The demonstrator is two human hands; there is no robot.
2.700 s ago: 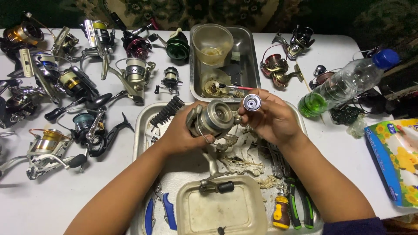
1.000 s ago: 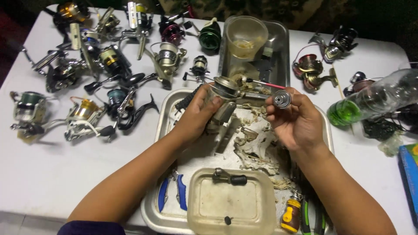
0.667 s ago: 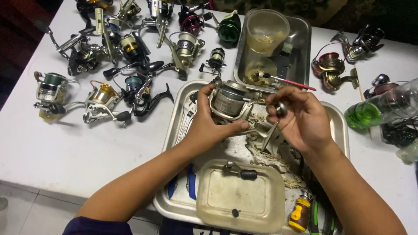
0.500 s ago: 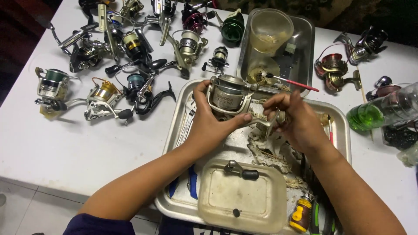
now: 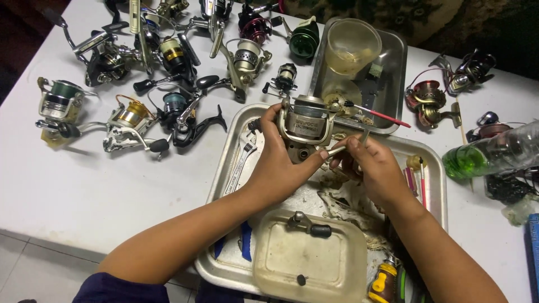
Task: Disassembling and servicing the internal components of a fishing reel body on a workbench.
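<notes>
- We see our left hand (image 5: 279, 168) wrapped around a silver spinning reel (image 5: 306, 120), thumb on the near side and fingers curled behind it, so this grip is clamped on the reel body.
- The reel is held above the far edge of the large metal tray (image 5: 224, 174), just in front of the smaller metal tray (image 5: 396, 62); its lower part is hidden behind our left palm.
- Our right hand (image 5: 375, 171) pinches a thin metal part (image 5: 343, 147) between thumb and fingertips, its tip right beside the reel's underside; we cannot tell exactly what the part is, nor whether it touches the reel.
- A thin red-handled tool (image 5: 382, 116) lies across the near rim of the smaller tray, its far end lost behind the reel.
- A clear plastic cup (image 5: 353, 45) stands in that smaller tray; its contents are too murky to make out.
- In the large tray an adjustable wrench (image 5: 241, 160) lies left of our left hand, and crumpled dirty paper (image 5: 342, 199) is partly covered by our right wrist.
- A cloudy plastic container lid (image 5: 309, 261) rests over the tray's near corner, with a small black-knobbed handle (image 5: 307, 224) on it.
- Many other reels (image 5: 168, 84) crowd the white tabletop (image 5: 84, 185) at the left, some cut off by the upper edge.
- A green-capped bottle (image 5: 494, 154) lies at the right, cut off by the frame.
</notes>
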